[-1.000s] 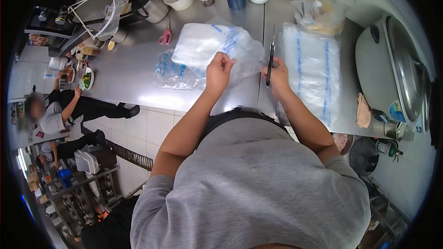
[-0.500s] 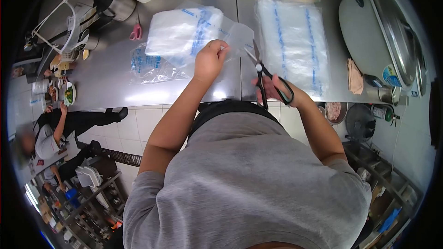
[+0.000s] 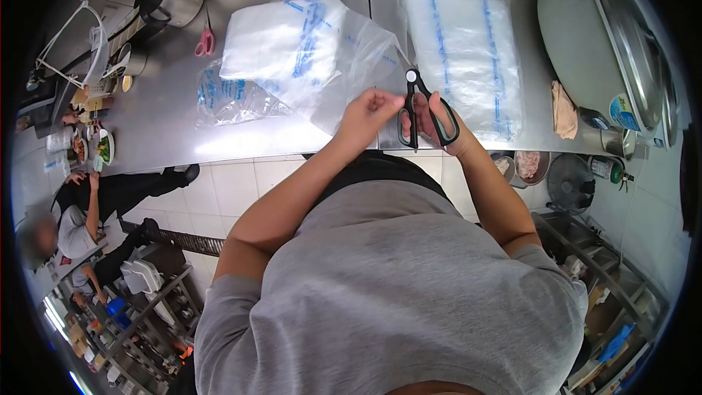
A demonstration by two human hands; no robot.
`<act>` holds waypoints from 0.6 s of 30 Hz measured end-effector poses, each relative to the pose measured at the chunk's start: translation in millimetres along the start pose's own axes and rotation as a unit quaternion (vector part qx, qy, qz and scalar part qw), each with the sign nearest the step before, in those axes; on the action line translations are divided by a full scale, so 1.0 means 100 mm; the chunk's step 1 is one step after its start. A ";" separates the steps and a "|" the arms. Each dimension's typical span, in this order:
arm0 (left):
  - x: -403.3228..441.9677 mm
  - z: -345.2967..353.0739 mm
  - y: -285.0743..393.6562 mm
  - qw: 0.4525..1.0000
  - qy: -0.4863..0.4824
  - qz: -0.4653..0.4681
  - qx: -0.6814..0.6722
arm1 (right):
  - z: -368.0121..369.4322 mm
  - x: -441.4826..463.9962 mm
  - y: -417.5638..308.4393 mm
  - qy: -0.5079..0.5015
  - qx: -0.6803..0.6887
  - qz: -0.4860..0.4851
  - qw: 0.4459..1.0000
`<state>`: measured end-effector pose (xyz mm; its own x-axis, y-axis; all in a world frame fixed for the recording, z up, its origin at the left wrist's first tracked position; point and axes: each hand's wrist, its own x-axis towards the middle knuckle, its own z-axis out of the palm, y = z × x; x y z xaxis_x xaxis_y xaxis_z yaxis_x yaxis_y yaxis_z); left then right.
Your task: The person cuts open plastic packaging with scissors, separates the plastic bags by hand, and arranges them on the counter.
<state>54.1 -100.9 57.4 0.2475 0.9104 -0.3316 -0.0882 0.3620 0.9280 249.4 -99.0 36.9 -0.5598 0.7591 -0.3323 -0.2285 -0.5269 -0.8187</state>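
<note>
Nearest the grey shirt, here's the right hand (image 3: 427, 113), wrapped firmly in the handles of the black-handled scissors (image 3: 412, 84), loops spread apart, blades pointing away. The left hand (image 3: 365, 118) is right alongside, thumb and fingers drawn together, almost at the scissors' shank; whether they're pinching film, I cannot tell.

Beyond, a clear plastic bag (image 3: 365, 51) fans across the steel counter (image 3: 168, 102), its far edge up at the blades. Risky spot: slack film could bunch between the blades, and the left fingertips could get nicked if they slid forward past the pivot. The right-hand stack of packed bags (image 3: 464, 58) lies just beside the tips; a sideways drift could snag it. On the left, a folded bag stack (image 3: 270, 44), then pink-handled scissors (image 3: 205, 44) and, farther, a kettle (image 3: 172, 4).
</note>
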 end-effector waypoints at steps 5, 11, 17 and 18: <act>0.07 0.17 0.12 0.990 0.047 -0.095 -0.096 | -0.01 0.02 -0.04 -0.002 0.008 0.020 1.000; 0.27 -0.26 -0.18 0.832 0.171 0.330 0.412 | -0.18 -0.03 -0.11 0.061 -0.027 0.106 0.992; 0.16 -0.47 -0.57 0.752 0.112 0.240 0.604 | -0.21 -0.01 -0.02 0.073 0.015 0.090 0.993; 0.15 -0.51 -0.61 0.748 0.099 0.241 0.610 | -0.20 -0.02 -0.01 0.079 0.033 0.070 0.994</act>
<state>13.5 -99.0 -12.6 0.3117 0.9319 0.1855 0.8554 -0.3602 0.3722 266.6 -92.4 28.9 -0.4589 0.7244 -0.5144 -0.2111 -0.6513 -0.7288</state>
